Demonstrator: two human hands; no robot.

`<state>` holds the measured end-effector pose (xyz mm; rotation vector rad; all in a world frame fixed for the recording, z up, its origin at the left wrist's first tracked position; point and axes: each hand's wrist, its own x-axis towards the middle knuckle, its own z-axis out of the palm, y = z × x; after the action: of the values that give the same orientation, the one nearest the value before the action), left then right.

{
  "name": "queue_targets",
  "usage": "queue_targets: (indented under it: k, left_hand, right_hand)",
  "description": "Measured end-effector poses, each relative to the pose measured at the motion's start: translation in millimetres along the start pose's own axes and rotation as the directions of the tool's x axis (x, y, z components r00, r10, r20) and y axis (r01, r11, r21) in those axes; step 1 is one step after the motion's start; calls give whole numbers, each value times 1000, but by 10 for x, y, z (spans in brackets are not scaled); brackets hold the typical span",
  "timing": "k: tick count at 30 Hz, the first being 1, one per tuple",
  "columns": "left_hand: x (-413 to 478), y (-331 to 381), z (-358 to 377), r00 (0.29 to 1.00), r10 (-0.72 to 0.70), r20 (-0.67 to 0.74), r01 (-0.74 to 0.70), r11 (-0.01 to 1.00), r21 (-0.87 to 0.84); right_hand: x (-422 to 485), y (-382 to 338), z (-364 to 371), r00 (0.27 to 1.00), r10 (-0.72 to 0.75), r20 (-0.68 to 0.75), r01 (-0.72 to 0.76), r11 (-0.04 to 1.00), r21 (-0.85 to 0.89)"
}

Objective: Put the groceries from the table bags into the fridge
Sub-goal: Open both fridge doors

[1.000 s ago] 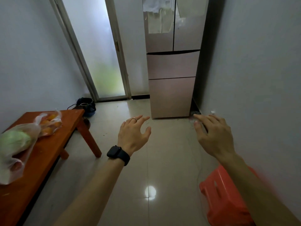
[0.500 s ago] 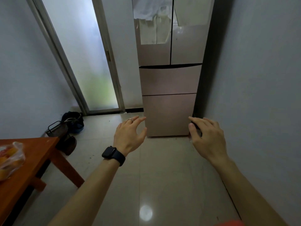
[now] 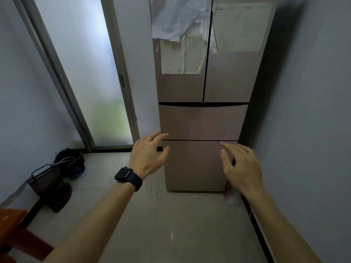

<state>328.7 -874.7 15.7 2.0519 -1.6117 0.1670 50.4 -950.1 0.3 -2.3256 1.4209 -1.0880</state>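
A tall pinkish-beige fridge [image 3: 203,122] stands straight ahead against the right wall, with two upper doors and two drawers below, all closed. My left hand [image 3: 148,156], with a ring and a black watch on the wrist, is stretched out in front of the fridge's lower left edge, fingers apart and empty. In front of the lower drawer's right side, my right hand [image 3: 241,166] is also spread and holds nothing. Only a corner of the wooden table [image 3: 11,221] shows at the bottom left; the grocery bags are out of sight.
A frosted glass door [image 3: 85,73] is left of the fridge. On the floor by the left wall lie a black wire basket [image 3: 44,176] and dark bags [image 3: 70,160]. Pale tiled floor [image 3: 171,224] stretches between me and the fridge. A grey wall runs close on the right.
The view has swung right and up towards the fridge, which is now nearer and larger. The table with its bags and the red stool have slid out of view. Both hands stay raised and empty.
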Motion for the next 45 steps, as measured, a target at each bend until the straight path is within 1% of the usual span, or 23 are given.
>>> queue_targets:
  k: [10, 14, 19, 21, 23, 25, 26, 27, 29, 31, 33, 35, 37, 39, 40, 42, 45]
  left_hand:
    - [2049, -269, 743, 993, 102, 67, -98, 993, -59]
    - [2626, -285, 1052, 984, 144, 101, -135, 987, -86]
    - [3211, -258, 1469, 983, 134, 126, -120, 986, -113]
    - [3409, -220, 1636, 983, 113, 147, -92, 985, -145]
    - [3606, -186, 1841, 983, 63, 172, -28, 980, -197]
    - [3776, -143, 2038, 978, -35, 208, 101, 942, -319]
    - [3846, -117, 2129, 967, -98, 237, 191, 892, -410]
    - [3914, -75, 2202, 947, -163, 279, 288, 816, -502]
    - [4051, -11, 2371, 890, -279, 361, 454, 623, -637]
    - [4186, 39, 2543, 816, -383, 434, 570, 401, -717]
    - [4280, 85, 2719, 721, -443, 534, 641, 134, -755]
    - [4334, 142, 2865, 649, -455, 609, 645, -95, -758]
    - [4375, 212, 2979, 600, -450, 662, 592, -307, -745]
    - [4449, 282, 3054, 573, -451, 684, 506, -462, -728]
    - [4499, 312, 3073, 566, -457, 686, 462, -513, -723]
    - [4617, 339, 3107, 561, -466, 684, 384, -586, -713]
    - [4791, 348, 3131, 564, -456, 688, 306, -659, -688]
  right_hand:
    - [1668, 323, 743, 997, 69, -25, -70, 996, -63]
    - [2156, 523, 917, 993, 113, -42, -115, 992, -50]
    - [2714, 861, 1183, 987, 155, -31, -155, 988, -21]
    - [2946, 1024, 1309, 985, 171, -3, -171, 985, 8]
    - [3197, 1185, 1437, 981, 189, 52, -193, 979, 69]
    - [3445, 1347, 1559, 970, 209, 122, -226, 964, 142]
    - [3570, 1424, 1615, 960, 230, 159, -258, 947, 190]
    - [3698, 1496, 1672, 946, 259, 198, -304, 919, 251]
    - [3943, 1630, 1795, 900, 329, 287, -424, 818, 390]
    - [4176, 1758, 1933, 844, 395, 364, -534, 684, 497]
    - [4376, 1869, 2067, 782, 458, 422, -621, 521, 586]
    - [4537, 1945, 2171, 712, 501, 492, -680, 317, 661]
    - [4652, 1990, 2254, 646, 506, 571, -698, 90, 710]
    - [4750, 2018, 2336, 586, 499, 638, -676, -132, 725]
    - [4794, 2024, 2375, 564, 494, 662, -652, -225, 724]
    - [4872, 2027, 2453, 539, 486, 688, -599, -353, 719]
    - [4951, 2014, 2542, 528, 478, 702, -542, -448, 711]
